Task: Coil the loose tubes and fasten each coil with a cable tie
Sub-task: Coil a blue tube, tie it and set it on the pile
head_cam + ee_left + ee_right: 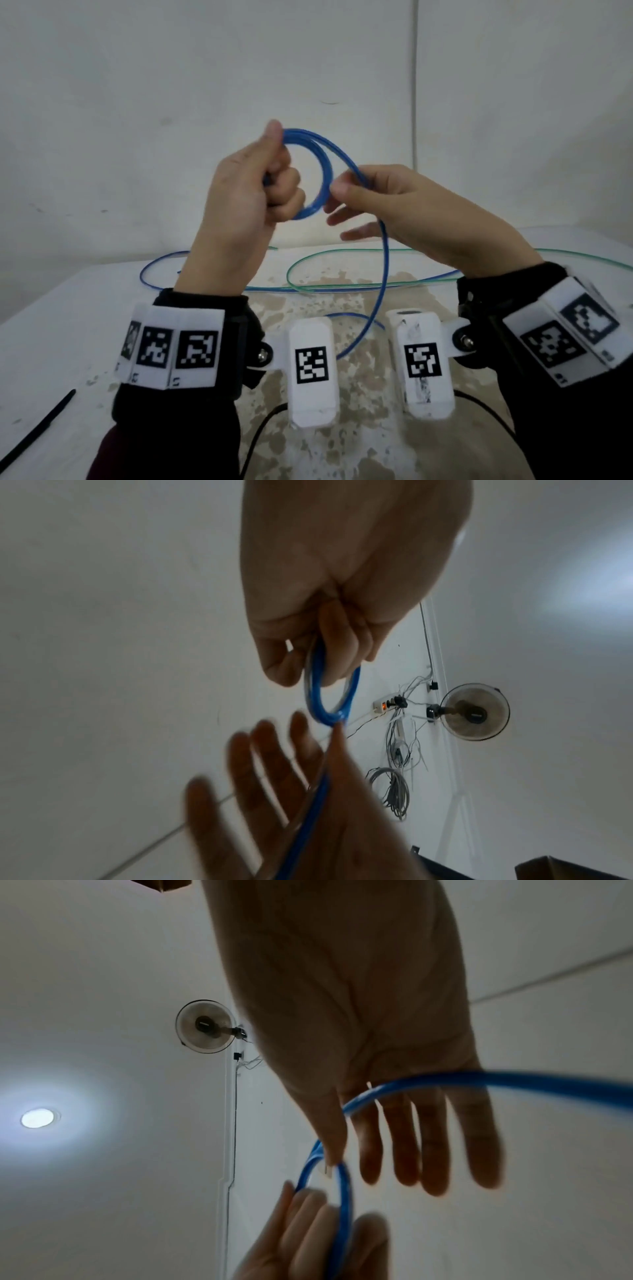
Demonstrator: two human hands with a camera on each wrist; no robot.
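Progress: I judge the job early; my first coil is part wound, and no coil is tied yet.
Done: several turns of the thin blue plastic tube (320, 178) sit as a small ring at the frame's centre, held above the bench (51, 329).
Left: the blue tail runs down the lower middle and back along the bench; I must wind it in, tie it, then coil the thin green tube (342, 253) lying loose behind.
Left hand (239, 205): fingers clenched round the ring's left side, thumb on top.
Right hand (404, 209): thumb and forefinger pinch the free strand at the ring's right edge; the other fingers are spread straight.
Tube look: glossy, springy, turns lying close together.
Tie: a black plastic cable tie (37, 428) lies untouched at lower left.
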